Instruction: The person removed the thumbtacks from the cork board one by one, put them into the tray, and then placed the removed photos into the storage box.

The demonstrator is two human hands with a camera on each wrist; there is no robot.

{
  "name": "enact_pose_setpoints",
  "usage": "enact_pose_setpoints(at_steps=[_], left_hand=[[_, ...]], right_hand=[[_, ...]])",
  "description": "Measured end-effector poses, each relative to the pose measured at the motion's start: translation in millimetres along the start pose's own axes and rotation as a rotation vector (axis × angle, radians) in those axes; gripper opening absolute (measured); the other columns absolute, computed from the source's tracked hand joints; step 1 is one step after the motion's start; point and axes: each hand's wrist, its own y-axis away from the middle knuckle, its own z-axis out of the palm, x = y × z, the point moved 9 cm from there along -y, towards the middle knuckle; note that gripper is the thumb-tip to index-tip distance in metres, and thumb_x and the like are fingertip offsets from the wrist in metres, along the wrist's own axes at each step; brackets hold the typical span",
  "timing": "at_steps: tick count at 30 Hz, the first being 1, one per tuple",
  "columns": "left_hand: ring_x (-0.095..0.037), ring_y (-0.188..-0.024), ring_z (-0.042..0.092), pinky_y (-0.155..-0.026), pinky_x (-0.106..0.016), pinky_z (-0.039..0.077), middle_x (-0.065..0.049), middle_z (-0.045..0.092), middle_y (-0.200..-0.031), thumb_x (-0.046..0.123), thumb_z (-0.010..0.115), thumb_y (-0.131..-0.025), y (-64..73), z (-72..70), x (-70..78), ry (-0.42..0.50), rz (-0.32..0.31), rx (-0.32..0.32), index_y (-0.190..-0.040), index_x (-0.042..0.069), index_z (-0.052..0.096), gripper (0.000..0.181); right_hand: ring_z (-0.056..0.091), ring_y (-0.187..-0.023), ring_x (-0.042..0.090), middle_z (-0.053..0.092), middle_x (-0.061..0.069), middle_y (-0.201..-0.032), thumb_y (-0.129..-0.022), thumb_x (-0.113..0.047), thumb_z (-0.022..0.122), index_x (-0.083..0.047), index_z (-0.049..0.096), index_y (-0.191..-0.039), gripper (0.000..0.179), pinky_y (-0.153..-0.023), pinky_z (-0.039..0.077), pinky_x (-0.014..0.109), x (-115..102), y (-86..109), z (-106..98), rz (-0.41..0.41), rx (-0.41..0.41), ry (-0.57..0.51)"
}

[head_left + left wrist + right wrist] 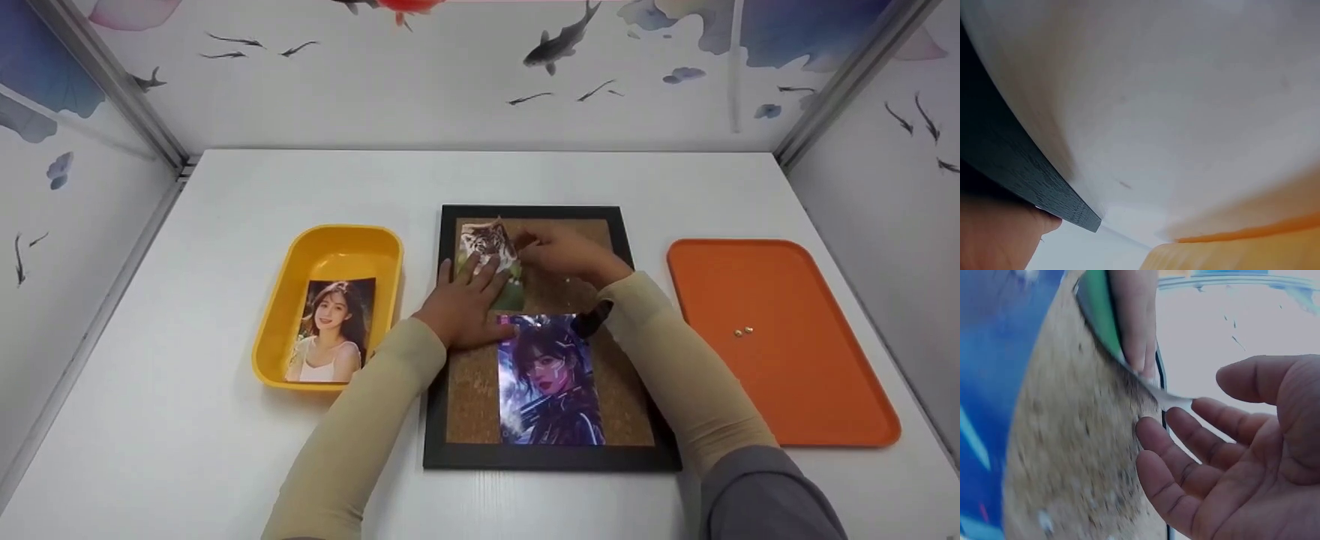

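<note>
My left hand [466,304] lies with fingers spread over the lower part of a tiger photo [486,240], its thumb reaching the top left corner of a second photo [551,386] of a purple-blue armoured figure. Both photos are on a cork board [472,405] with a black frame [551,458]. At the tiger photo's right edge is my right hand [559,253]. In the right wrist view, that photo's edge curls up off the cork; the right hand's [1224,455] fingertips are right at it, slightly bent, with the thumb held apart.
To the left, a yellow tray [266,341] holds a portrait photo [330,330]. An orange tray [787,390] on the right carries a few small pins [742,331]. Panels [465,112] with painted fish stand around the white table [187,420].
</note>
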Motion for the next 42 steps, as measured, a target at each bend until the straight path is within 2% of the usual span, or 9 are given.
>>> enact_pose_setpoints(at_steps=[6, 15, 20, 25, 29, 36, 42], left_hand=[[-0.033, -0.151, -0.006, -0.116, -0.061, 0.001, -0.004, -0.004, -0.166, 0.085, 0.022, -0.087, -1.0, 1.8, -0.1, -0.004, 0.001, -0.003, -0.161, 0.022, 0.004, 0.099], [-0.032, -0.151, -0.006, -0.116, -0.062, 0.001, -0.004, -0.004, -0.166, 0.085, 0.022, -0.087, -1.6, 2.0, -1.2, -0.007, 0.002, -0.023, -0.161, 0.021, 0.005, 0.100], [-0.032, -0.151, -0.006, -0.116, -0.061, 0.000, -0.004, -0.005, -0.166, 0.085, 0.023, -0.087, -0.4, 3.5, -1.5, -0.004, 0.005, -0.025, -0.161, 0.020, 0.003, 0.100], [-0.032, -0.151, -0.006, -0.116, -0.061, 0.001, -0.004, -0.005, -0.166, 0.085, 0.022, -0.087, 0.0, 3.2, -1.4, -0.015, 0.005, -0.025, -0.161, 0.019, 0.003, 0.100], [-0.032, -0.151, -0.005, -0.116, -0.061, 0.002, -0.004, -0.005, -0.166, 0.084, 0.022, -0.088, 0.0, 2.5, -1.2, -0.019, 0.006, -0.025, -0.161, 0.019, 0.004, 0.100], [-0.031, -0.151, -0.008, -0.116, -0.061, 0.000, -0.003, -0.008, -0.166, 0.085, 0.022, -0.087, -0.8, 3.2, -0.6, -0.003, 0.003, -0.033, -0.160, 0.019, 0.002, 0.101], [-0.032, -0.151, -0.008, -0.116, -0.062, 0.000, -0.003, -0.007, -0.166, 0.085, 0.022, -0.087, -1.2, 2.5, -0.7, -0.010, 0.001, -0.028, -0.160, 0.018, 0.000, 0.102]], right_hand=[[0.064, -0.106, 0.030, 0.061, 0.016, -0.122, -0.101, -0.018, 0.055, -0.004, 0.053, -0.132, 0.034, -0.091, 0.053, 0.043, 13, -5.3, 6, 0.093, 0.014, -0.307], [0.066, -0.100, 0.028, 0.062, 0.019, -0.118, -0.102, -0.016, 0.054, -0.002, 0.050, -0.131, 0.032, -0.082, 0.057, 0.038, 20, -10.7, 14, 0.144, 0.090, -0.514], [0.065, -0.098, 0.026, 0.063, 0.016, -0.116, -0.102, -0.018, 0.054, -0.006, 0.053, -0.131, 0.031, -0.077, 0.058, 0.037, 26, -10.5, 17, 0.183, 0.139, -0.563], [0.064, -0.109, 0.031, 0.061, 0.017, -0.124, -0.103, -0.025, 0.053, -0.007, 0.053, -0.132, 0.034, -0.082, 0.057, 0.042, 27, -8.2, 19, 0.189, 0.138, -0.626], [0.063, -0.111, 0.032, 0.061, 0.018, -0.125, -0.104, -0.025, 0.052, -0.006, 0.053, -0.132, 0.034, -0.085, 0.057, 0.043, 29, -9.3, 20, 0.189, 0.133, -0.652], [0.064, -0.107, 0.028, 0.062, 0.016, -0.122, -0.101, -0.018, 0.055, -0.006, 0.052, -0.128, 0.029, -0.080, 0.057, 0.037, 31, -11.0, 22, 0.222, 0.148, -0.604], [0.063, -0.099, 0.024, 0.060, 0.016, -0.117, -0.100, -0.011, 0.056, -0.005, 0.050, -0.124, 0.025, -0.075, 0.057, 0.033, 30, -12.1, 19, 0.215, 0.167, -0.560]])
